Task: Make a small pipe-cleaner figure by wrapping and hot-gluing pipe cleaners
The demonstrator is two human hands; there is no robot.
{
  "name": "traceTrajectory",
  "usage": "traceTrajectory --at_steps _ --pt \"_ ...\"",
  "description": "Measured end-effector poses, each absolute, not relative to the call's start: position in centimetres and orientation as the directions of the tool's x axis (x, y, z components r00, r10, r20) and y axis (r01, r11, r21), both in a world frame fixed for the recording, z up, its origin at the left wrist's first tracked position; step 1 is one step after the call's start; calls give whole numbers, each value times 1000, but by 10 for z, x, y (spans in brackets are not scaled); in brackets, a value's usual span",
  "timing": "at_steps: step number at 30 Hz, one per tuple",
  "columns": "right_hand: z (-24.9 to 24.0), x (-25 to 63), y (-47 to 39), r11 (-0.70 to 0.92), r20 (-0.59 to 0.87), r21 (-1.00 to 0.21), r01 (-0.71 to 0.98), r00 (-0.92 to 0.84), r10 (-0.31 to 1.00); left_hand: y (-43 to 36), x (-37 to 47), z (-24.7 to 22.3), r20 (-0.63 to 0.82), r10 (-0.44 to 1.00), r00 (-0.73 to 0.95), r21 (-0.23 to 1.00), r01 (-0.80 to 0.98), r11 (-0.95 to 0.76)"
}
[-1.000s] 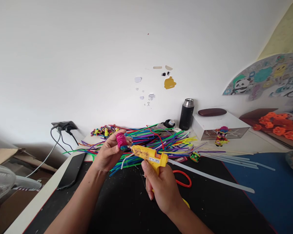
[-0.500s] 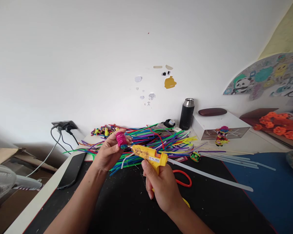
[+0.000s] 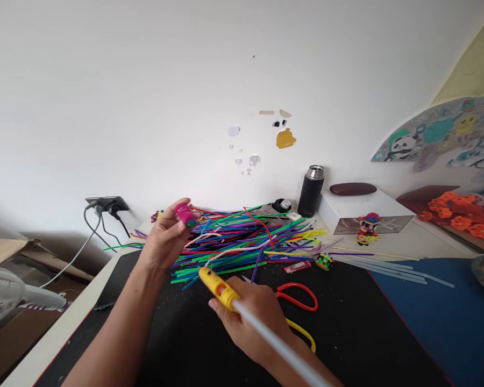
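Between the thumb and fingers of my left hand is a small pink fuzzy roll with a teal end, raised above the pile of pipe cleaners. My right hand is wrapped round a yellow hot glue gun; its grip is hidden by the hand. From the gun's back a long whitish glue stick runs toward me. The nozzle points away, low over the mat and apart from the pink roll. Red-handled scissors lie partly under my right hand.
A black flask stands by the wall, beside a white box. A small figure is in front of the box. Spare glue sticks lie at right. A dark phone is at left, partly behind my arm. A yellow loop curves near my right wrist.
The glue gun has moved away from the pink roll, down and left toward me, and turned so its stick points at me. My left hand has shifted left and up with the roll.
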State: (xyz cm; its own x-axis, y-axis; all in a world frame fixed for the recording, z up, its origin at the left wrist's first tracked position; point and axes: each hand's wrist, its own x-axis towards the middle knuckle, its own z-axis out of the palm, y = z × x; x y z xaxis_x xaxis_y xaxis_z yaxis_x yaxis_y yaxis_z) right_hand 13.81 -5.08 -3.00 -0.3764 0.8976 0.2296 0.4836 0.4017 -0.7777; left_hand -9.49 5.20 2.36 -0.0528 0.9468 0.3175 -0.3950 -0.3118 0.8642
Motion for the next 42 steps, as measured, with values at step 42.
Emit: traceTrajectory --at_steps 42 --pt "-26 153 -19 74 87 -955 -288 -33 996 29 -53 9 154 906 394 950 192 -245"
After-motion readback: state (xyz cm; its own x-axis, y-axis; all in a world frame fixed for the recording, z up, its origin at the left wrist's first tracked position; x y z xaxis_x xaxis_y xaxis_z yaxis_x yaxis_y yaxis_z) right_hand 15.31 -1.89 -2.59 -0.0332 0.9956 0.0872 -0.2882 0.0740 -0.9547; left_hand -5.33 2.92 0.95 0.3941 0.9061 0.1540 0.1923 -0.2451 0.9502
